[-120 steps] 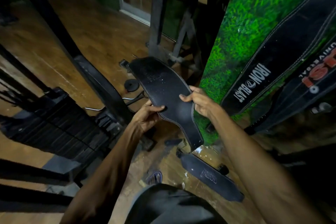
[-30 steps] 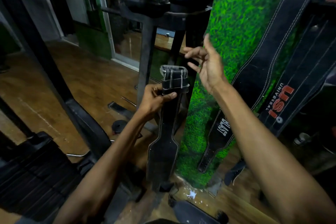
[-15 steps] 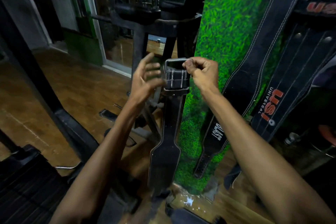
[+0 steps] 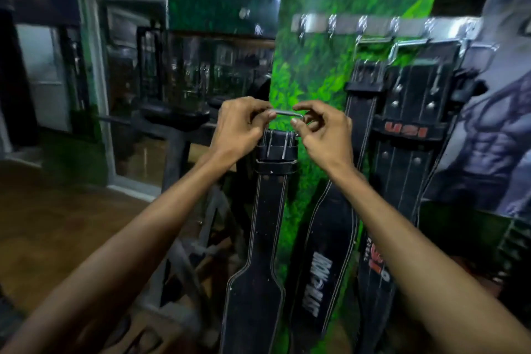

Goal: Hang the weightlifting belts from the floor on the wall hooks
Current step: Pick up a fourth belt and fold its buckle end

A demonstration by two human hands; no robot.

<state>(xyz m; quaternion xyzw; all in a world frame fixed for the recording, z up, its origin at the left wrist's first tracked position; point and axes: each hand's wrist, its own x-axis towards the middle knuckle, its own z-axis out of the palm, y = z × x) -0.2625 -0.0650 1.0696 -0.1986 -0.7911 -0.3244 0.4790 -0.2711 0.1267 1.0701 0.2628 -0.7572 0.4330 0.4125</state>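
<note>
A black leather weightlifting belt (image 4: pixel 265 227) hangs straight down in front of me, its metal buckle (image 4: pixel 287 114) at the top. My left hand (image 4: pixel 238 129) pinches the buckle's left end and my right hand (image 4: pixel 321 132) pinches its right end. The buckle is held well below a steel hook rail (image 4: pixel 382 24) on the green grass-pattern wall (image 4: pixel 310 72). The rail's two left hooks (image 4: pixel 303 26) carry nothing. Two black belts hang from hooks further right: an Iron Blast belt (image 4: pixel 330 238) and a USI belt (image 4: pixel 408 135).
A dark gym machine frame (image 4: pixel 178 129) stands to the left of the wall panel, with glass and a doorway behind it. Wooden floor (image 4: pixel 57 224) lies lower left. A bodybuilder poster (image 4: pixel 494 123) covers the wall at the right.
My view has tilted up and the hook rail has come into sight. The belt has been raised, and my left hand, open half a second ago, now pinches the buckle alongside my right hand.
</note>
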